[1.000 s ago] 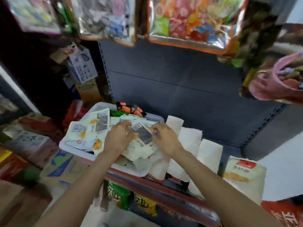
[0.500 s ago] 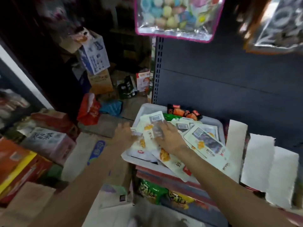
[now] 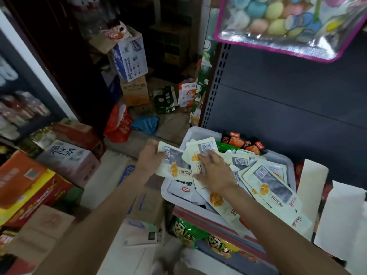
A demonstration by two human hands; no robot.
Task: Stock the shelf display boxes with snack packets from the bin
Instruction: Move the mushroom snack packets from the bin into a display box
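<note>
A white plastic bin (image 3: 198, 133) sits on the shelf edge, heaped with cream snack packets (image 3: 268, 181) bearing barcodes, plus orange-black packets (image 3: 244, 144) at its far side. My left hand (image 3: 151, 157) grips a cream packet (image 3: 173, 164) by its left edge, held over the bin's left rim. My right hand (image 3: 215, 171) lies on a second cream packet (image 3: 200, 155) in the bin, thumb curled at the packet's lower edge. White display boxes (image 3: 311, 187) stand right of the bin.
Stacked cartons (image 3: 67, 159) crowd the floor at left, with a blue-white carton (image 3: 129, 56) further back. Green and yellow snack bags (image 3: 188, 231) fill the shelf below the bin. A pink-edged foil bag (image 3: 278, 26) hangs overhead. The dark shelf back panel (image 3: 288, 96) rises behind.
The view has swung left and down. My left hand has closed on a packet and drawn it to the bin's left rim; my right hand moved left onto another packet.
</note>
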